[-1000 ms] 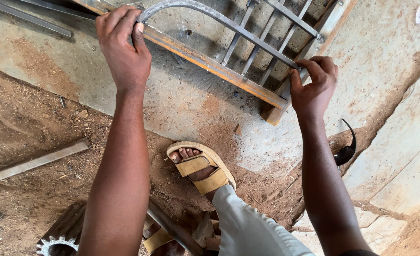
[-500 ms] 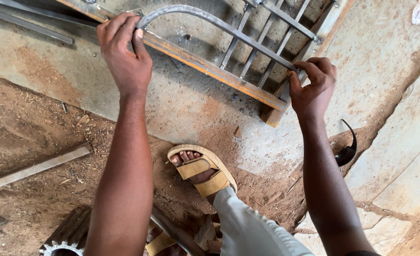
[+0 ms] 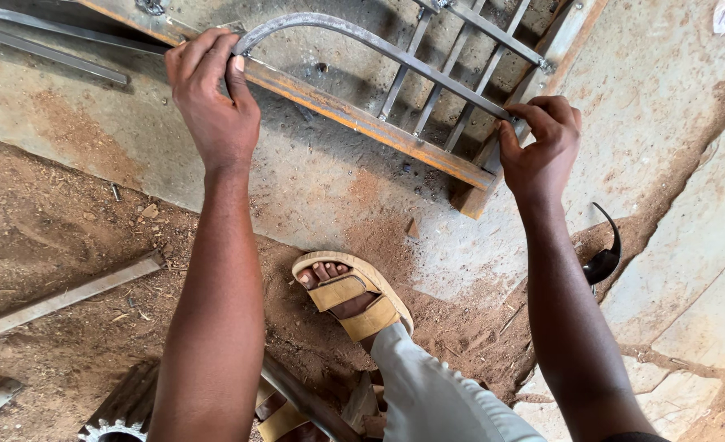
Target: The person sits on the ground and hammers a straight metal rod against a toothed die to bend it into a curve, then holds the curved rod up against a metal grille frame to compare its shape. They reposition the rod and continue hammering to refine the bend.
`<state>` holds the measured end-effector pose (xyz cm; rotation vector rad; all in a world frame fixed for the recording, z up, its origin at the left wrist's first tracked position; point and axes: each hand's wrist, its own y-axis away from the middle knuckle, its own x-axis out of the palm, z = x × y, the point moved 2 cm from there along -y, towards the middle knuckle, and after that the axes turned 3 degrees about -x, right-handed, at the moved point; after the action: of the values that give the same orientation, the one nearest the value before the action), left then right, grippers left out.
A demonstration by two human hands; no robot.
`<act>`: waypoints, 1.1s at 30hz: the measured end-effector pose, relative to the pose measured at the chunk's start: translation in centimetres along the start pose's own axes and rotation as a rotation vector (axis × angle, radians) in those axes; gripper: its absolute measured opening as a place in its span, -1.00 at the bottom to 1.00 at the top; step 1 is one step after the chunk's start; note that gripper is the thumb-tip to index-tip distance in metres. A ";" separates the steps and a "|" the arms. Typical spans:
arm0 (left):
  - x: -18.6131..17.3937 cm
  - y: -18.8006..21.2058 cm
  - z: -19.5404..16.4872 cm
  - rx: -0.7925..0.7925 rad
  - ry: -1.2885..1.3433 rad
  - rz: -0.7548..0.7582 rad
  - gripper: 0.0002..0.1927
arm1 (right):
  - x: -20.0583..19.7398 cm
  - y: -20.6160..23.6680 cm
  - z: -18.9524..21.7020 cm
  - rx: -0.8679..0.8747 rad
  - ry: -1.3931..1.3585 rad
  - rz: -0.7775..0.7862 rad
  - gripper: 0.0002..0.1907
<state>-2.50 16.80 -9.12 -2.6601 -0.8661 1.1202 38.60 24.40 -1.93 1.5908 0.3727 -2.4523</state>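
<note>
Gripping the curved metal bar (image 3: pixel 379 45) at both ends, my left hand (image 3: pixel 212 98) and right hand (image 3: pixel 542 143) sit far apart, its length spanning between them.

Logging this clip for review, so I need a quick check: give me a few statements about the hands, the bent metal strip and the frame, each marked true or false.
1. The left hand grips one end of the curved metal bar. True.
2. The right hand rests on the sandal. False: it holds the other end of the curved bar, by the rusty frame.
3. The curved bar lies across thin upright bars of the frame. True.
4. The frame lies on a wooden workbench. False: it lies on the concrete floor.
5. A toothed gear shows at the bottom edge. True.
</note>
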 end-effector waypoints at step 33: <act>-0.3 -0.2 0.8 -0.005 0.051 0.022 -0.81 | -0.1 0.2 0.5 0.028 -0.078 -0.018 -0.78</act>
<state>-3.28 16.78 -9.43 -2.6957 -0.8343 1.0509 38.28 24.03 -1.67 1.5033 0.3433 -2.5347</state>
